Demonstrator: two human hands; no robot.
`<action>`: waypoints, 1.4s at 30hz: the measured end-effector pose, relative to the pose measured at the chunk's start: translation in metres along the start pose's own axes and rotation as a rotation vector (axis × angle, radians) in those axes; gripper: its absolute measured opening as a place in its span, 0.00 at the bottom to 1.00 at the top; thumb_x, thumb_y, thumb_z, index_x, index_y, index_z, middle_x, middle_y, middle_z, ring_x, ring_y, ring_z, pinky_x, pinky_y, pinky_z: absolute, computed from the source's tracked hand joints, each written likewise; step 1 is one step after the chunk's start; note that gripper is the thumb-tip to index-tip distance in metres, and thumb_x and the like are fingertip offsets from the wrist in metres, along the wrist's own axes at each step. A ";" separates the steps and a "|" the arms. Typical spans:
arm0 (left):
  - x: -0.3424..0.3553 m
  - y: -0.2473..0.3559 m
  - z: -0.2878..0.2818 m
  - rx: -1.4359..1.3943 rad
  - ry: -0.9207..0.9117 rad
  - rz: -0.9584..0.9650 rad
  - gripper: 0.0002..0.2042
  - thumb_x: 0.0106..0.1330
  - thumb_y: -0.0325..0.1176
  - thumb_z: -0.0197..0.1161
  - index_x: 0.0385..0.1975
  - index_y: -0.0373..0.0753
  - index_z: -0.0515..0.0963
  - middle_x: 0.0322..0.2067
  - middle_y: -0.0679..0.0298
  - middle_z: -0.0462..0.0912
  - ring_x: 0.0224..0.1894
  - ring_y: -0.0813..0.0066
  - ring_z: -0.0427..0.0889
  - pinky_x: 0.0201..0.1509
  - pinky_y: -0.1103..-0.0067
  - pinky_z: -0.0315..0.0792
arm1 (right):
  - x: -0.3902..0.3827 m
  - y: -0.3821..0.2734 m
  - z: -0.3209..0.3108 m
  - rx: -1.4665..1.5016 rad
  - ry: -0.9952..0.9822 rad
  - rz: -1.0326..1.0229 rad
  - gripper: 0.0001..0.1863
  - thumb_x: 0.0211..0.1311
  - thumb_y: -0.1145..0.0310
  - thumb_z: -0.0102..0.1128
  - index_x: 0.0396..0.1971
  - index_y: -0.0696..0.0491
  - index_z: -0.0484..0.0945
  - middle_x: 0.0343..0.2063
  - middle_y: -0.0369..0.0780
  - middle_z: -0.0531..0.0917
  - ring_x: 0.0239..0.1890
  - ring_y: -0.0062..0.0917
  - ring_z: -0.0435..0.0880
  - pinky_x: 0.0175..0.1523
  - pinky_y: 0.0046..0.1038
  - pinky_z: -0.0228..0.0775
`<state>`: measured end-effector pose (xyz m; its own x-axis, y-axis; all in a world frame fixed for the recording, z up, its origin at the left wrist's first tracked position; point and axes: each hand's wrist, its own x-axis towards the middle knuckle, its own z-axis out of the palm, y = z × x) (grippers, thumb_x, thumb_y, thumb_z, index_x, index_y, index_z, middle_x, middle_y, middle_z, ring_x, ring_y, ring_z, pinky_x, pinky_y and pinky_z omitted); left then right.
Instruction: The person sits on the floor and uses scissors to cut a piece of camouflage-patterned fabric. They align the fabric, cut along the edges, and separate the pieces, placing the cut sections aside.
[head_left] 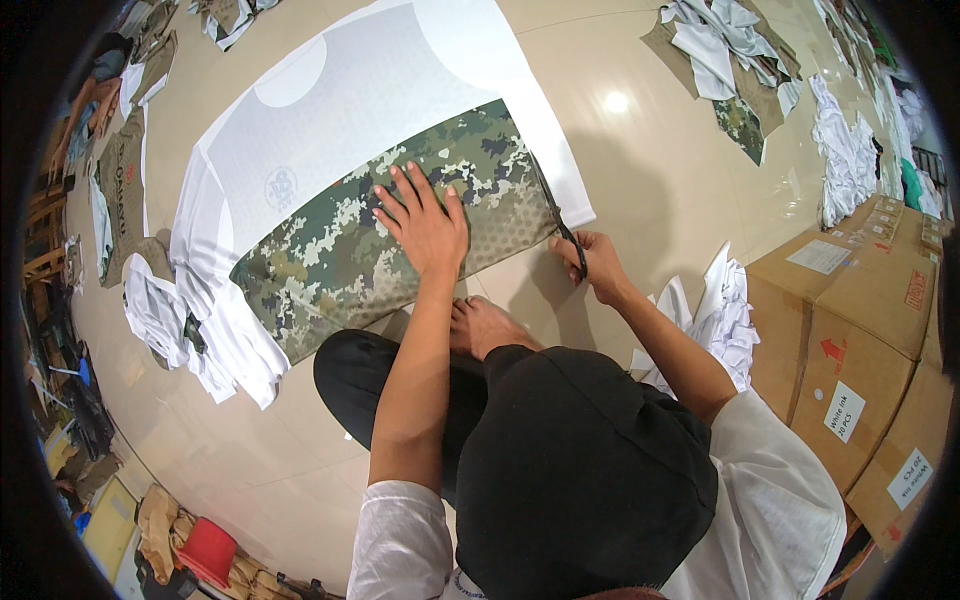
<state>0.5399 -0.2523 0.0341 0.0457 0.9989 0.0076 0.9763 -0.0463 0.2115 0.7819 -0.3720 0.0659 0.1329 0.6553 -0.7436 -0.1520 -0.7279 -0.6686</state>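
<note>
A camouflage fabric panel [320, 260] lies on the floor over a white sheet with curved outlines [380, 80]. My left hand [425, 225] rests flat on the panel, fingers apart, pointing away from me. My right hand [588, 265] is closed round the handles of black scissors [567, 237] at the panel's right edge. The scissor blades point away from me along that edge; whether they are parted is unclear. Crumpled white pieces [225, 350] lie at the panel's left end. My bare foot [485, 322] is just below the panel, between my forearms.
Cardboard boxes [760, 330] stand close on my right, beside white paper or cloth scraps [725, 320]. Fabric offcuts [740, 60] lie upper right and more pieces [135, 170] far left. A red plastic object [205, 550] sits among clutter lower left. My black-clothed knee [350, 370] is near the panel.
</note>
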 end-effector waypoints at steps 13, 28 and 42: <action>0.000 0.001 0.000 -0.016 -0.005 -0.011 0.36 0.82 0.53 0.42 0.83 0.41 0.49 0.83 0.49 0.45 0.83 0.34 0.38 0.83 0.44 0.31 | 0.014 -0.020 0.007 -0.029 0.012 -0.020 0.24 0.60 0.51 0.78 0.21 0.51 0.75 0.13 0.33 0.75 0.13 0.18 0.72 0.19 0.24 0.60; 0.001 0.001 -0.001 -0.008 -0.004 -0.011 0.36 0.81 0.53 0.43 0.83 0.40 0.50 0.83 0.49 0.46 0.83 0.33 0.39 0.83 0.44 0.32 | 0.012 -0.019 0.008 -0.011 0.017 -0.024 0.23 0.60 0.52 0.78 0.21 0.53 0.77 0.13 0.33 0.75 0.13 0.19 0.72 0.19 0.24 0.60; 0.001 0.001 0.000 -0.001 -0.012 -0.018 0.36 0.82 0.55 0.41 0.83 0.41 0.49 0.83 0.50 0.46 0.83 0.35 0.39 0.84 0.45 0.31 | 0.029 -0.037 0.015 0.006 0.008 -0.040 0.24 0.59 0.52 0.78 0.20 0.51 0.75 0.13 0.33 0.74 0.13 0.17 0.70 0.19 0.24 0.59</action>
<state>0.5408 -0.2518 0.0346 0.0307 0.9995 -0.0079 0.9767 -0.0283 0.2129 0.7766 -0.3231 0.0685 0.1467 0.6823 -0.7162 -0.1525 -0.6998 -0.6979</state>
